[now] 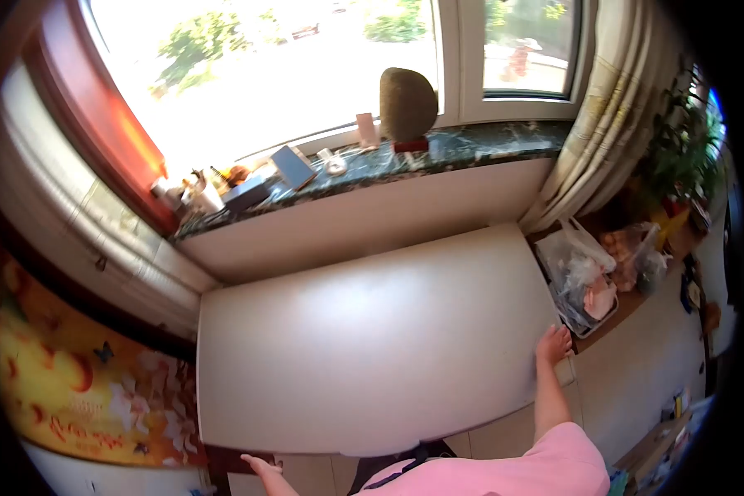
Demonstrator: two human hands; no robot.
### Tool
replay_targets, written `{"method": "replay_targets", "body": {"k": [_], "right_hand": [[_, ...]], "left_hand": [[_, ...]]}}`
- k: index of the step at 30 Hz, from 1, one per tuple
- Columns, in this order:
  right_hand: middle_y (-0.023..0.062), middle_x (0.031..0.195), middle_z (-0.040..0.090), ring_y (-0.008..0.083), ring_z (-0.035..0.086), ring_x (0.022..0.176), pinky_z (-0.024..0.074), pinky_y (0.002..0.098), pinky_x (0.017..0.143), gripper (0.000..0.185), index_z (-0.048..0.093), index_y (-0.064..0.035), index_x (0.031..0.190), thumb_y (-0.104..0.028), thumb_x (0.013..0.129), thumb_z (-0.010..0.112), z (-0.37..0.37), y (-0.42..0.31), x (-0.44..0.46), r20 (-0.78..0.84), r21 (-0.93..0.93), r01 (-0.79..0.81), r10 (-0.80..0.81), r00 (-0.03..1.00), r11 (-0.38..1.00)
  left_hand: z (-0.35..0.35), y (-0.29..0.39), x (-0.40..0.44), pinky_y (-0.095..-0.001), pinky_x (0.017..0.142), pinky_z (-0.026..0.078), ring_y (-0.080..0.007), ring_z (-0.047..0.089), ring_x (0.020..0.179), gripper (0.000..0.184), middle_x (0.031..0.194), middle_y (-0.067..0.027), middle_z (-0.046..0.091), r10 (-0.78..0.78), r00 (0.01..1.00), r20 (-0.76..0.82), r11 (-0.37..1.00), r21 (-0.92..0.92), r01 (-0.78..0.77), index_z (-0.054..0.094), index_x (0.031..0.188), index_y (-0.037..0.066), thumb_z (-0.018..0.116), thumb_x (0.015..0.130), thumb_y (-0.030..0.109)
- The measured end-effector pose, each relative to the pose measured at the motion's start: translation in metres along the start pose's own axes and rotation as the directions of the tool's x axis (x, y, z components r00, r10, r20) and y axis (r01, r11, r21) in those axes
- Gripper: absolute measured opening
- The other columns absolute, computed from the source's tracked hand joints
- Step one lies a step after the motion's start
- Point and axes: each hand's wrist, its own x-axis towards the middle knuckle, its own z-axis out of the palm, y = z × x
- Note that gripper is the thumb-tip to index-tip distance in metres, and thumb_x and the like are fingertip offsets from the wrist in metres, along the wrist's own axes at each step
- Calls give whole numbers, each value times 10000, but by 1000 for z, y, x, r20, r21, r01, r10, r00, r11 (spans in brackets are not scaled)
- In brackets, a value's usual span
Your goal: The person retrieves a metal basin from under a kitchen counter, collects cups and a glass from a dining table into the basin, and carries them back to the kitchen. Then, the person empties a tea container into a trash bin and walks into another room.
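A pale, smooth tabletop [372, 347] fills the middle of the view, with bright window glare on it. My right hand [554, 342] is at its right edge, fingers apart and holding nothing that I can see. Just beyond those fingers is a tray [588, 333] with plastic bags [583, 269] in and over it. My left hand [261, 465] hovers by the table's front left edge, empty, its fingers stretched out. Whether it touches the edge, I cannot tell.
Behind the table, a dark marble windowsill [471, 149] carries a rounded stone-like piece [408, 105] on a stand, a blue box [293, 167] and small items. Curtains [595, 124] hang at both sides. A colourful box [83, 388] stands left; a plant [682, 149] is at right.
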Motion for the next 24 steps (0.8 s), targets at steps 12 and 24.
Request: {"method": "replay_targets", "body": {"k": [12, 24], "right_hand": [[81, 1247, 448, 273, 404, 1149, 293, 560, 887, 435, 434, -102, 1204, -390, 887, 358, 3, 7, 1, -11, 85, 44, -43, 999, 995], [140, 1071, 528, 240, 481, 1026, 348, 327, 923, 303, 493, 8, 1098, -201, 908, 384, -5, -103, -156, -63, 899, 343, -698, 714, 271]], "left_hand": [[-97, -5, -127, -345, 652, 484, -198, 567, 691, 407, 630, -63, 514, 338, 801, 493, 940, -147, -307, 417, 642, 105, 404, 899, 421], [-173, 65, -325, -511, 755, 450, -423, 531, 957, 333, 1073, -284, 511, 422, -378, 824, 744, -553, -376, 551, 988, -2, 564, 818, 284]]}}
